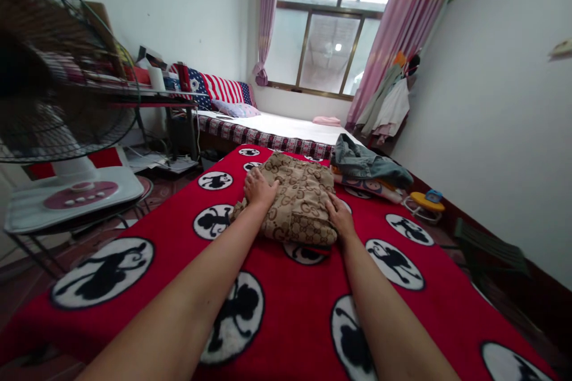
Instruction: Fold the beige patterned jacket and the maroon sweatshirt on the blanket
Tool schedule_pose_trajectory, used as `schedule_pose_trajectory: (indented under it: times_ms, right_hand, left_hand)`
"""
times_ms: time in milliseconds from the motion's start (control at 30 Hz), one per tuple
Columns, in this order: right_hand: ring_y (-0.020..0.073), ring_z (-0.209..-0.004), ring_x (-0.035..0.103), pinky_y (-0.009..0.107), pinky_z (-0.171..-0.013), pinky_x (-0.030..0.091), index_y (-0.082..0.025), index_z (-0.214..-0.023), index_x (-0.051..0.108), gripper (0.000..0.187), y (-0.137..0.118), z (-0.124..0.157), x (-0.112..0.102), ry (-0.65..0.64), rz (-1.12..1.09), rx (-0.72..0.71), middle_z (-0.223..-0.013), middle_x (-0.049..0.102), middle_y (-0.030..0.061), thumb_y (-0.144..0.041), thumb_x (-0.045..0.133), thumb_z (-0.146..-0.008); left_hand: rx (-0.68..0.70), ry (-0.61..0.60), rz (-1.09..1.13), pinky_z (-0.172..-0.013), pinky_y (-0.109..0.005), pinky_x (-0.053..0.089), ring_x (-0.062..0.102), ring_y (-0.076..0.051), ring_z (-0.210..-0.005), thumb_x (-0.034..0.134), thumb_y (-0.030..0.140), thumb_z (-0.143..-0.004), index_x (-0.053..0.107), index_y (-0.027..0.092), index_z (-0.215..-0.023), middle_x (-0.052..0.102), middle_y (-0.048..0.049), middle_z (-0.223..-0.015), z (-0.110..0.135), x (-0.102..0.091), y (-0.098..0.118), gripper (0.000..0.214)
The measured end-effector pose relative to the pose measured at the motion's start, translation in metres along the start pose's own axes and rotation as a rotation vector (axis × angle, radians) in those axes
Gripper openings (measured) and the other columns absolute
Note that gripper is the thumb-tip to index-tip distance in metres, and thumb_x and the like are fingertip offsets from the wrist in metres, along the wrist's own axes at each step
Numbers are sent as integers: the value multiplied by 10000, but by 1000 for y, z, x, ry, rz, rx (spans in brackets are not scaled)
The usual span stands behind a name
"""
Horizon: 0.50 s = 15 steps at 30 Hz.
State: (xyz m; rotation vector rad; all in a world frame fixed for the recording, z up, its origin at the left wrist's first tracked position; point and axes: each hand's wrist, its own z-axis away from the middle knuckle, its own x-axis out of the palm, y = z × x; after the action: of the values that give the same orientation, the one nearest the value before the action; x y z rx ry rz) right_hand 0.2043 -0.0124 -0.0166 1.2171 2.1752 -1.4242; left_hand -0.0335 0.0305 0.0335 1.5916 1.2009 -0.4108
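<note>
our left hand and right hand lie flat, fingers together, on the folded brown garment on the red blanket.

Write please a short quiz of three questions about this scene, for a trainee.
1. True or false: both hands rest on the folded tan patterned garment.
2. Which hand lies on its far corner? A) left hand B) right hand
3. What lies just behind the garment, on the red blanket?

Key: 1 true; 2 A; 3 a pile topped by a denim garment.
</note>
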Motion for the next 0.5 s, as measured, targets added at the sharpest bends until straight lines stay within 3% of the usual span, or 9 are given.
schedule_pose_trajectory:
  times_ms: [133, 267, 367, 433, 500]
  right_hand:
    - [262, -1078, 616, 418, -977, 450, -106, -1091, 663, 493, -4, -1, -12, 185, -244, 78, -1142, 675, 173, -469, 474, -817]
    - [243, -1004, 641, 394, -914, 487, -108, -1054, 647, 458, -45, -19, -28, 371, -428, 7, -1086, 682, 159, -460, 509, -795]
    - [204, -826, 683, 337, -734, 543, -137, -1154, 593, 448, -94, -40, -17, 175, -488, -48, -1018, 696, 118, -422, 524, -815]
    - [198, -732, 690, 322, -657, 544, -132, -1188, 579, 451, -123, -54, 4, -29, -364, 25, -973, 705, 114, -399, 529, -827]
    - [248, -800, 699, 349, -698, 545, -92, -1102, 636, 456, -141, -67, 28, -144, -192, 108, -950, 707, 157, -432, 585, -802]
  left_hand:
    - [44, 4, 87, -1024, -404, 393, 497, -324, -1243, 610, 448, -820, 299, 89, -1461, 530, -212, -1348, -3, -1, -2, 798]
    - [231, 20, 73, -1008, -384, 395, 516, -279, -1185, 595, 315, -838, 569, 238, -1276, 592, -101, -1262, -2, 0, -1, 445]
    - [370, 6, 73, -951, -363, 424, 532, -253, -1134, 531, 181, -839, 730, 290, -970, 633, -47, -1161, 2, -2, -1, 262]
    - [451, 5, 90, -913, -346, 440, 552, -234, -1084, 497, 113, -820, 748, 280, -881, 663, -37, -1077, 5, -5, -2, 308]
    - [550, -20, 108, -880, -339, 453, 576, -228, -1025, 490, 100, -808, 749, 256, -845, 689, -42, -982, 7, -8, -2, 305]
